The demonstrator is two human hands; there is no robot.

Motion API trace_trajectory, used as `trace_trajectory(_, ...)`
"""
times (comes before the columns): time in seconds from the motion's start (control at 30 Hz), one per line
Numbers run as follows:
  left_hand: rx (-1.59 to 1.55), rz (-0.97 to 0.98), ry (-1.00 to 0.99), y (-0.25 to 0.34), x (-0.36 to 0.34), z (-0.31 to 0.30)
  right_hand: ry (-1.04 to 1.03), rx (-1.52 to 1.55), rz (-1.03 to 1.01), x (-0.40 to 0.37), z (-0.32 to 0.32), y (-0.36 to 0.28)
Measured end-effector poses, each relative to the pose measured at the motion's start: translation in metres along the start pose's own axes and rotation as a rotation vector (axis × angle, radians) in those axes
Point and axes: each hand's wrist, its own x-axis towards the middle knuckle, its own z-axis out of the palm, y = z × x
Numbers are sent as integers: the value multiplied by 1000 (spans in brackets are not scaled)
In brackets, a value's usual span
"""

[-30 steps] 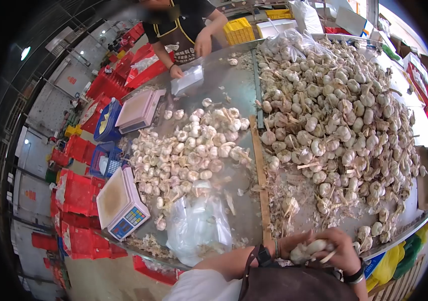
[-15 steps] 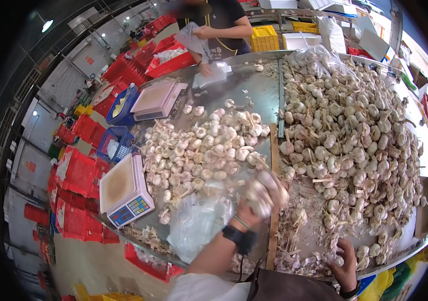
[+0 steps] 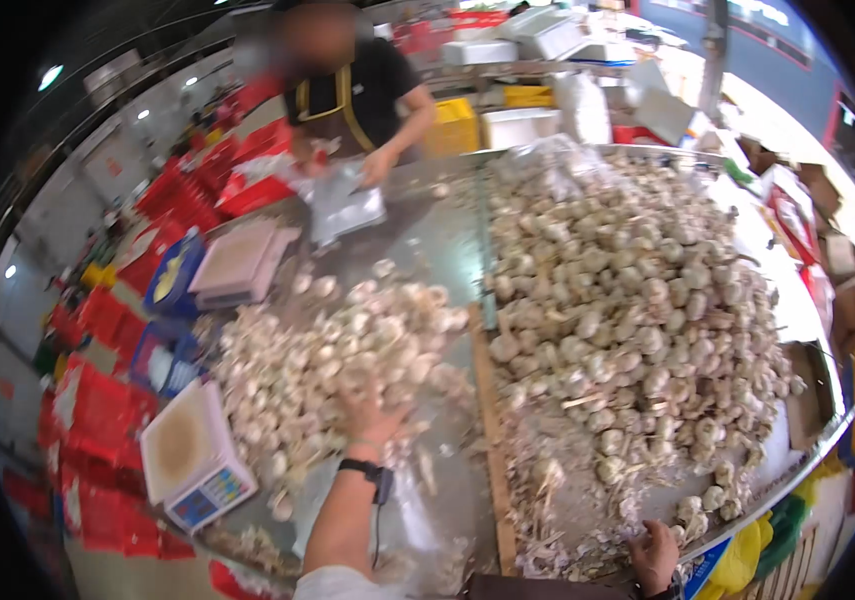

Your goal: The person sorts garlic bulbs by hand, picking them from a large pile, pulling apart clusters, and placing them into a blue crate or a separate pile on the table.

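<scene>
Above the table's (image 3: 439,235) garlic pile (image 3: 332,345), left hand (image 3: 367,412) emptied.

The left garlic pile (image 3: 347,340) is whole white bulbs with dry stems, loosely heaped on the metal table (image 3: 437,240), left of the wooden divider (image 3: 487,420). The right garlic pile (image 3: 627,300) is larger and deeper. It lies right of the divider and thins to scattered bulbs and loose skins toward the near edge.

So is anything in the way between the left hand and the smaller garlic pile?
Nothing visible. The left hand is spread open right at the near edge of the smaller garlic pile. The wooden divider lies off to its right, not between.
</scene>
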Motion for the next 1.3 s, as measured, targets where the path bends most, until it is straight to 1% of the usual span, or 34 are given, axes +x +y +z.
trace_trajectory(0.07,0,-40,-43,-1,23,4,133,-45,-26,0,1,-11)
trace_trajectory(0.13,11,-80,-42,19,30,-19,158,-68,22,-2,7,-8)
trace_trajectory(0.17,1,-58,-55,29,37,-28,156,-72,37,-2,7,-8)
trace_trajectory(0.2,98,-133,-89,40,47,-35,170,-86,53,-1,3,-9)
trace_trajectory(0.23,197,-208,-121,46,59,-37,52,-164,89,-2,-2,-11)
trace_trajectory(0.27,190,-190,-126,47,73,-35,-67,-236,125,-2,-6,-14)
trace_trajectory(0.3,190,-179,-151,46,91,-33,-103,-239,160,1,-9,-21)
trace_trajectory(0.33,197,-163,-175,44,111,-31,-91,-238,183,7,-9,-22)
trace_trajectory(0.4,367,-260,-167,51,154,-24,-63,-106,217,5,-5,-21)
trace_trajectory(0.47,90,-10,-135,14,206,-12,80,-99,174,6,-7,-32)
trace_trajectory(0.53,-25,-25,47,-1,247,-2,119,-104,132,6,-11,-33)
trace_trajectory(0.6,-615,-23,10,-7,259,-9,158,-88,118,3,-5,-24)
trace_trajectory(0.67,-345,17,171,2,238,-16,136,-57,168,4,-9,-28)
trace_trajectory(0.7,-165,47,239,20,211,-27,123,-58,162,3,-10,-28)
trace_trajectory(0.73,-153,66,220,24,195,-16,141,-60,125,3,-10,-26)
trace_trajectory(0.8,-63,509,357,30,163,12,111,-29,151,0,-11,-24)
trace_trajectory(0.83,-168,616,232,57,121,10,113,-28,174,-1,-11,-24)
trace_trajectory(0.87,-271,715,104,92,64,8,133,-17,159,-2,-10,-24)
trace_trajectory(0.93,-286,919,-52,142,-28,21,154,-5,147,-4,-8,-21)
trace_trajectory(1.0,-328,1113,-184,182,-99,45,148,26,116,-6,-8,-17)
trace_trajectory(1.07,-172,1234,-242,221,-158,62,126,46,128,-10,-15,-13)
trace_trajectory(1.13,-132,1297,-314,254,-202,78,92,186,61,-6,-11,-9)
trace_trajectory(1.17,-91,1296,-356,269,-218,84,22,311,96,-6,-14,-6)
trace_trajectory(1.2,-50,1294,-396,282,-230,89,24,321,82,-4,-20,0)
trace_trajectory(1.23,-39,1289,-380,292,-237,95,-33,566,137,-1,-28,7)
trace_trajectory(1.27,77,1256,-431,302,-242,100,-91,810,192,5,-38,15)
trace_trajectory(1.3,190,1219,-482,312,-243,104,-42,771,122,14,-57,19)
